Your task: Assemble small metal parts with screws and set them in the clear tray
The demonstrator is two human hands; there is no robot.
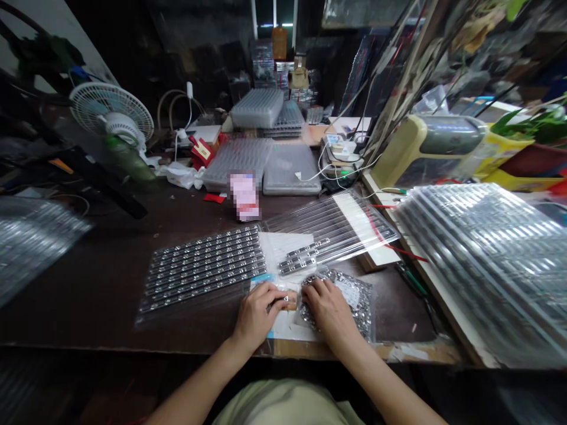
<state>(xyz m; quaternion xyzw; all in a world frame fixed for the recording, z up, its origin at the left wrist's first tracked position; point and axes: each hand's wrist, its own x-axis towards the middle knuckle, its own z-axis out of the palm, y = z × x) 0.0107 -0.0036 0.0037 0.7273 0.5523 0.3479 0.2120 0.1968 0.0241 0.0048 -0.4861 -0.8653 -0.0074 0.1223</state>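
My left hand (pixel 260 308) pinches a small shiny metal piece between thumb and fingers, above a small brown block (pixel 290 300) at the table's front. To its right, my right hand (pixel 326 300) rests on a clear plastic bag (pixel 364 298) full of small silvery metal parts. Its fingers curl down among the parts, and the fingertips are hidden. Beyond the left hand lies a clear ribbed tray (pixel 206 262) with rows of dark and silver pieces. Another clear ribbed tray (pixel 305 260), behind the bag, has only a few such pieces at its near left end.
Stacked clear trays (pixel 482 254) stand on the right, and more trays (pixel 35 242) lie far left. A phone-like pink screen (pixel 245 198), blurred out, stands mid-table. At the back are a fan (pixel 113 112), closed plastic trays (pixel 290 168) and cables. A white strip (pixel 361 227) crosses the partly filled tray.
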